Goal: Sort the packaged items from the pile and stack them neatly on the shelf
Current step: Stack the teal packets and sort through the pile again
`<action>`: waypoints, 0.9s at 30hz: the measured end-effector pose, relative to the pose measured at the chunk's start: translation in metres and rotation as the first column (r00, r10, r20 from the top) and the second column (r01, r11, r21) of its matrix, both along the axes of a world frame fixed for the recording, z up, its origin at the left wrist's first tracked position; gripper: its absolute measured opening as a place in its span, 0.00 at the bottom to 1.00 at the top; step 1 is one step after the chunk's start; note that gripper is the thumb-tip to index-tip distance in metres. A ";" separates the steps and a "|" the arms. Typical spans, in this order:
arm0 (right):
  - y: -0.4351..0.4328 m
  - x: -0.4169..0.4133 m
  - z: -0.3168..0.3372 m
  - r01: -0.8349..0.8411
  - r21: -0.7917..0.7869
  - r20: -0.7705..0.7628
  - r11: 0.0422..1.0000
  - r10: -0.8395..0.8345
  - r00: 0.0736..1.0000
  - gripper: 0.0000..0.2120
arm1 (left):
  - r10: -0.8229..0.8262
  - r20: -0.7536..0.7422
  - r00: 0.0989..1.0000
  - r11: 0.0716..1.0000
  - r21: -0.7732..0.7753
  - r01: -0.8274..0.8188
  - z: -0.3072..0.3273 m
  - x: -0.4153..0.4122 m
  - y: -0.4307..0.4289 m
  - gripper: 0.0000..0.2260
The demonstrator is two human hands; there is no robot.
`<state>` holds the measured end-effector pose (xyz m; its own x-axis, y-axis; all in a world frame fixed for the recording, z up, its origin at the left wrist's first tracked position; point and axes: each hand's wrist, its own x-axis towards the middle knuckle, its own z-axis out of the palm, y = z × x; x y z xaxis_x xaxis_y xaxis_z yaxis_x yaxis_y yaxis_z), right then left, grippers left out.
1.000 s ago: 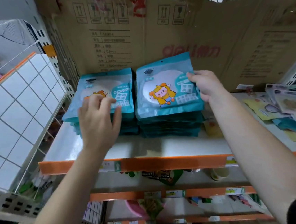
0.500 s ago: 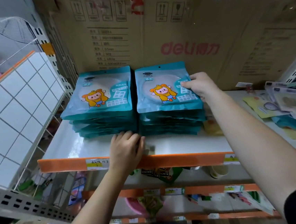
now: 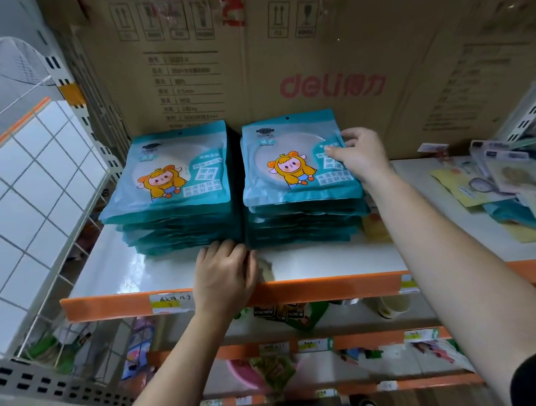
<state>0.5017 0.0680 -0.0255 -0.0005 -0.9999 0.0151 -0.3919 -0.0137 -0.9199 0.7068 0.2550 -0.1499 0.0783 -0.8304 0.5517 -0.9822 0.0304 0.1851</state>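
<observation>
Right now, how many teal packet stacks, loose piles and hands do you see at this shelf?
Teal packet stacks: 2, left stack and right stack
Loose mixed pile: 1
Hands: 2, left hand at the stacks' base, right hand gripping the right stack
Total: 5

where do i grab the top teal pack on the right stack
Probably pinch its right edge, coming from the right. The top pack lies flat and thin; the left stack crowds its other side, and the right hand holds that edge.
</observation>
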 end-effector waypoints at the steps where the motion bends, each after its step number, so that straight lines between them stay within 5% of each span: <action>1: -0.001 -0.001 -0.002 -0.001 -0.009 -0.026 1.000 0.001 1.000 0.22 | 0.001 0.003 1.000 1.000 -0.002 -0.001 0.000 0.000 0.000 0.13; 8: -0.001 0.001 -0.014 0.009 -0.063 -0.060 0.998 -0.013 0.998 0.21 | -0.013 0.041 0.999 1.000 0.002 0.012 0.000 -0.001 -0.001 0.12; 13: 0.005 -0.014 -0.024 0.110 -0.043 0.103 0.993 -0.105 0.989 0.09 | -0.050 0.024 0.998 0.999 -0.012 0.050 0.003 -0.005 0.000 0.10; 27: 0.063 -0.182 -0.064 0.300 -0.087 0.078 0.950 -0.294 0.953 0.08 | -0.388 -0.034 0.921 0.913 0.123 0.390 0.012 -0.149 -0.032 0.12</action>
<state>0.3196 0.1312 -0.0896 -0.3011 -0.9481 0.1024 -0.3331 0.0040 -0.9429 0.5579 0.2230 -0.1379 -0.2607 -0.8579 0.4428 -0.8957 0.3860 0.2206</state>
